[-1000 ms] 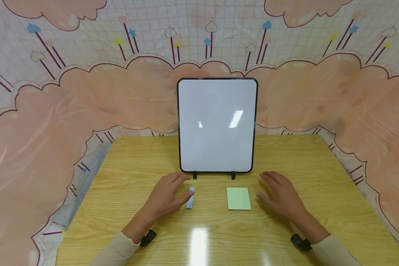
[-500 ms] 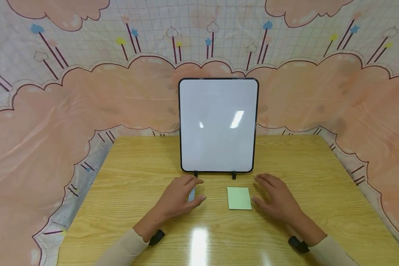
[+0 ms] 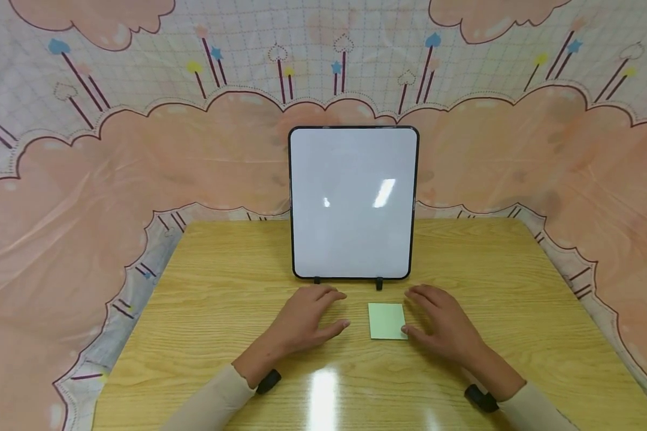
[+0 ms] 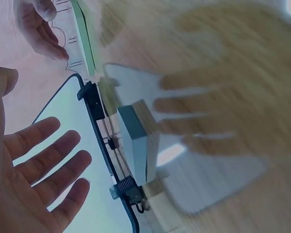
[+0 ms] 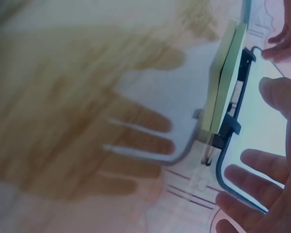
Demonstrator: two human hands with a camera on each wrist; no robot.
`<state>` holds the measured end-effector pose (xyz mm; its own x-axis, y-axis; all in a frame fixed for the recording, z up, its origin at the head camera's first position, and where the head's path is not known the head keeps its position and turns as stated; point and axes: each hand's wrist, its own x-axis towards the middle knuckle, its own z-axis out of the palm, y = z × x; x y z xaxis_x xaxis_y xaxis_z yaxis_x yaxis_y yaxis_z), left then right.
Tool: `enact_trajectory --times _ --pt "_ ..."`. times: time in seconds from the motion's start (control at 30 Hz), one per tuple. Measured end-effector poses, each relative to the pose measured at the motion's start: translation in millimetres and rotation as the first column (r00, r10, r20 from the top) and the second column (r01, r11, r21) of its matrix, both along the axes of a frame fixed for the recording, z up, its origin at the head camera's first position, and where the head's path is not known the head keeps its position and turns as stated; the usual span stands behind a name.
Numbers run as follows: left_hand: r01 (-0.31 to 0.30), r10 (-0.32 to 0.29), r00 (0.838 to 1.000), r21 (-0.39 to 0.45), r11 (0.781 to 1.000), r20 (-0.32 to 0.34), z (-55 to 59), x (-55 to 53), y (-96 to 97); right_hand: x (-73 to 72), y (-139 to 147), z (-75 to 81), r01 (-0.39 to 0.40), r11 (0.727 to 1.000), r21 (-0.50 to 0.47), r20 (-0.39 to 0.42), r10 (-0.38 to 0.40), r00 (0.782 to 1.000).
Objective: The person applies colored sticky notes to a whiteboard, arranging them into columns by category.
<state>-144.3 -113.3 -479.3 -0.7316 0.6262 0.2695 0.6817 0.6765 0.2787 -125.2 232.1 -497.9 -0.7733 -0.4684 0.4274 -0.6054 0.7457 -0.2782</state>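
Observation:
My left hand (image 3: 304, 320) hovers over the table with fingers spread and slightly bent, holding nothing. It hides a narrow blue block in the head view; the left wrist view shows this blue block (image 4: 134, 138) lying on the glossy table, apart from the fingers. A square pale green sticky note pad (image 3: 387, 321) lies between the hands. My right hand (image 3: 444, 323), relaxed and holding nothing, is at the pad's right side. Its thumb tip overlaps the pad's edge in the head view, while the right wrist view shows a gap between hand and green pad (image 5: 228, 80).
A blank whiteboard (image 3: 353, 203) with a black frame stands upright behind the hands on small black feet (image 3: 379, 284). The wooden table (image 3: 232, 257) is glossy and mirrors things. A patterned curtain (image 3: 210, 149) encloses the back and sides.
My left hand has moved right, passing over the blue block and covering it from the head view. The right hand has shifted slightly left, towards the green sticky note pad.

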Motion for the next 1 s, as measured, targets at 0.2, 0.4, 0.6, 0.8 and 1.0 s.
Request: enact_trajectory --times 0.2,0.4,0.6,0.8,1.0 --pt "0.036 -0.036 0.999 0.001 0.999 -0.017 0.8 1.6 8.6 2.8 -2.8 0.2 -0.043 0.999 -0.001 0.02 0.043 0.999" --pt "0.05 -0.05 0.999 -0.008 0.999 0.006 -1.2 3.9 18.7 4.7 -5.9 0.9 -0.062 0.998 0.016 0.044 0.061 0.997" --pt "0.066 -0.064 0.997 -0.036 0.997 0.037 -2.4 4.9 28.2 5.6 -9.5 0.7 -0.05 0.997 0.051 0.12 0.044 0.992" --pt "0.091 -0.088 0.995 -0.073 0.993 0.041 -2.3 4.5 36.7 6.5 -11.5 0.4 -0.06 0.996 0.063 0.11 0.053 0.993" --pt "0.103 -0.095 0.993 -0.123 0.987 0.072 -3.7 6.0 44.5 6.5 -13.0 -0.4 -0.094 0.994 0.06 0.115 0.087 0.99"
